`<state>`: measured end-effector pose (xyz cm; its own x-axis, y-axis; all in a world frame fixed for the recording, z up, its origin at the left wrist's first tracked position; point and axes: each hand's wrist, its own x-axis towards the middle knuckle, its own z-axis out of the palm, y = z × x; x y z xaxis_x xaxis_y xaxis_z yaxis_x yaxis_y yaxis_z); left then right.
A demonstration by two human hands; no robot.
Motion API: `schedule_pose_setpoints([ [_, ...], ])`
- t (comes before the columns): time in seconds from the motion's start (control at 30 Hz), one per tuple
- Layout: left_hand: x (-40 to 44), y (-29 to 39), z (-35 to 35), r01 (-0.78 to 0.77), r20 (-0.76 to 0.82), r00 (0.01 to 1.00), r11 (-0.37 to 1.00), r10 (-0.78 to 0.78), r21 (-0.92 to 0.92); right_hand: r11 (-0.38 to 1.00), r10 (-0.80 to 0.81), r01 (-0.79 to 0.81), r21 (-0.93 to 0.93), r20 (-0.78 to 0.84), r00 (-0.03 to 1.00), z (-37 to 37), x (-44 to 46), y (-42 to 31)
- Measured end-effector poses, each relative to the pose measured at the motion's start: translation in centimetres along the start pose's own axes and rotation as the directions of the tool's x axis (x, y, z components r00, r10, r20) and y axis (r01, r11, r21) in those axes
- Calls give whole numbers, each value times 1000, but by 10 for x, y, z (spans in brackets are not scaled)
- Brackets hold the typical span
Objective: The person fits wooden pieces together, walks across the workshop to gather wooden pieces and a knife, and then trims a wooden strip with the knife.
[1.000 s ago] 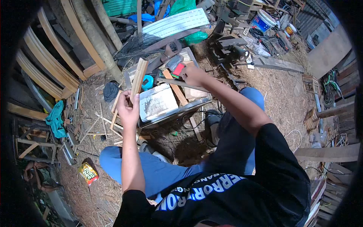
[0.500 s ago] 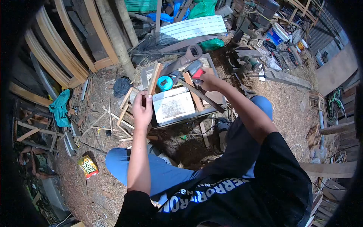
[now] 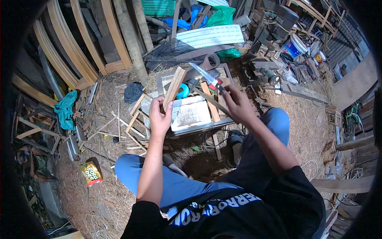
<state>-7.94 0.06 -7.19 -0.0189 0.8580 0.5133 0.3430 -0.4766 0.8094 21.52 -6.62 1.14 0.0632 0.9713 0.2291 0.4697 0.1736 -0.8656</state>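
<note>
My left hand (image 3: pixel 160 118) grips a short piece of wood (image 3: pixel 174 85) near its lower end, and the wood points up and away. In my right hand (image 3: pixel 238 104) is a knife (image 3: pixel 205 73), its bright blade aimed up and left toward the wood, apart from it. Below both hands stands a low work box with a white worn panel (image 3: pixel 191 114) at its near side. Behind the panel lie a round turquoise object (image 3: pixel 182 91) and a handsaw (image 3: pixel 210 62). A dark narrow bar (image 3: pixel 211 99) crosses a light wood strip (image 3: pixel 210 104) near my right hand.
Loose wooden frames and sticks (image 3: pixel 137 115) lie left of the box. A black bag (image 3: pixel 133 92), a yellow snack packet (image 3: pixel 91 173) and a teal cloth (image 3: pixel 66 109) are on the left. A bench vise (image 3: pixel 272 77) stands at the right. Curved wooden pieces (image 3: pixel 69 44) lean at the back left.
My right hand has risen from the box with the knife, whose blade now shows. My left hand has tilted the wood farther right, and the view has shifted slightly.
</note>
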Motion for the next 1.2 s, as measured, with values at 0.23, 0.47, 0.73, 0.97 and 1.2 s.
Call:
schedule_pose_setpoints([
  [0.23, -3, -10, 3, 44, -23, 999, 998, -45, -40, 988, -134, 132, -78, -25, 991, 13, -26, -12],
  [0.47, 0, -2, 3, 37, -56, 998, 998, -40, -57, 995, -27, 29, -91, 30, 999, 16, -29, -14],
  [0.73, 2, 11, 2, 23, -59, 998, 1000, -22, 17, 999, 52, -51, -16, 77, 996, 20, -34, -14],
  [0.97, 7, 19, 2, -97, -34, 994, 981, 104, 170, 1000, 2, -2, -17, 41, 999, 26, -35, -8],
  [1.2, 6, 18, 6, -122, -55, 990, 977, 133, 174, 996, 44, -45, -78, -7, 999, 22, -36, -22],
])
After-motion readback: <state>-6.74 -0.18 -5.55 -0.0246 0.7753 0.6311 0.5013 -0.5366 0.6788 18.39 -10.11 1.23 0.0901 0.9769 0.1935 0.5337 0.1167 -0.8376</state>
